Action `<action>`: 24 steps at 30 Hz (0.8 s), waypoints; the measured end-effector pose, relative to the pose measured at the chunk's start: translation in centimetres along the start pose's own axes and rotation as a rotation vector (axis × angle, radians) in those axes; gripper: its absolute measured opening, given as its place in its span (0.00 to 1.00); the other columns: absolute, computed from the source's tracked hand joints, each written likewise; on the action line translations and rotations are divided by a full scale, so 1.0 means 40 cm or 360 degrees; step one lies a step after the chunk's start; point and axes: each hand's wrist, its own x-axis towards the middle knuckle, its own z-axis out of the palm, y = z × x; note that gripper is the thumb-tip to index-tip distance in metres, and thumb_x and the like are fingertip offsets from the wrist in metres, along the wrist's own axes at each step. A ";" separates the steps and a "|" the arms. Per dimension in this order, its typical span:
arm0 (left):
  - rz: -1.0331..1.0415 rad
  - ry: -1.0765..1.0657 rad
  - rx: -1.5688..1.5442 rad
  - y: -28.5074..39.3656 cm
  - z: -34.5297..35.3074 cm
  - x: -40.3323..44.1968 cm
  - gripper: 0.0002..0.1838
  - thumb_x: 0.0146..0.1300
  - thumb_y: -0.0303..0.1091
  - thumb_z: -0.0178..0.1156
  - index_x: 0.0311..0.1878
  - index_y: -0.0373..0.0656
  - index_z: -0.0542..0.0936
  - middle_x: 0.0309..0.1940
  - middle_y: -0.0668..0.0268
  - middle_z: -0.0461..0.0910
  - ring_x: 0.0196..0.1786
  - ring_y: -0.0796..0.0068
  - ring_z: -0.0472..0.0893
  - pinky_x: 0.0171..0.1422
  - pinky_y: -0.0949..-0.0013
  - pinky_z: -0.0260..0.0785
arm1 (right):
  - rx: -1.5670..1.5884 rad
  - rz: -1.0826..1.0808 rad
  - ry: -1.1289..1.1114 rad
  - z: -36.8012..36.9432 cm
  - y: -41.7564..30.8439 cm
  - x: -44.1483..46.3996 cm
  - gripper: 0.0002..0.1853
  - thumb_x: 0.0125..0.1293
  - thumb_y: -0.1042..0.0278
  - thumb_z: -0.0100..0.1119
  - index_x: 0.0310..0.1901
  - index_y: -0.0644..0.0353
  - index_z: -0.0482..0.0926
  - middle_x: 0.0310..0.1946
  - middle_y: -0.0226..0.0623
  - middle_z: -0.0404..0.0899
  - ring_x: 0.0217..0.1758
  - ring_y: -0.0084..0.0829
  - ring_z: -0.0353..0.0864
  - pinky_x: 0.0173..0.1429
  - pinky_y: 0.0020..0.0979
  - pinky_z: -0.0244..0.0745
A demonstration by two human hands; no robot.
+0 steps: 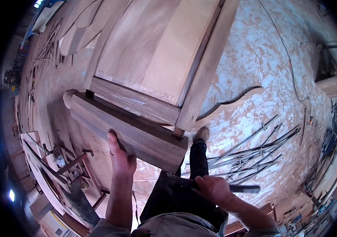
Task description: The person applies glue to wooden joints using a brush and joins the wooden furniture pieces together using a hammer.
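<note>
A thick wooden rail lies across the end of a framed wooden panel. Dark tenons of the frame meet the rail near both its ends, with a gap between rail and panel. My left hand grips the rail's near side, thumb up on its face; the other fingers are mostly hidden. My right hand is closed around a long dark bar-shaped tool, held level in front of my lap. The tool's kind is unclear, and its other end merges with my dark trousers.
My shoe stands by the panel's right corner. Several metal bars lie on the floor to the right, below a curved wooden piece. A cable runs along the floor. Boards and scraps lie at left.
</note>
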 end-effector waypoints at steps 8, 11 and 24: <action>0.0014 -0.0015 0.0023 -0.005 -0.014 0.012 0.45 0.65 0.68 0.54 0.74 0.45 0.59 0.71 0.64 0.63 0.73 0.63 0.61 0.77 0.54 0.51 | -0.0139 -0.0275 -0.0259 -0.009 0.015 0.001 0.11 0.63 0.55 0.60 0.37 0.52 0.73 0.28 0.35 0.78 0.32 0.37 0.84 0.30 0.40 0.78; 0.0034 -0.0101 0.0015 0.001 -0.008 0.018 0.46 0.63 0.68 0.55 0.74 0.45 0.59 0.71 0.64 0.63 0.73 0.63 0.62 0.77 0.53 0.52 | -0.0097 -0.0060 0.0115 -0.025 0.034 0.014 0.15 0.62 0.52 0.63 0.39 0.52 0.72 0.26 0.33 0.75 0.29 0.39 0.82 0.28 0.41 0.78; 0.0086 -0.0075 -0.0046 -0.005 -0.008 0.026 0.43 0.66 0.67 0.51 0.74 0.46 0.60 0.71 0.64 0.65 0.71 0.61 0.65 0.76 0.53 0.57 | -0.0094 -0.0003 0.0016 -0.018 0.036 0.002 0.10 0.63 0.57 0.60 0.37 0.52 0.73 0.26 0.35 0.77 0.30 0.37 0.83 0.30 0.39 0.79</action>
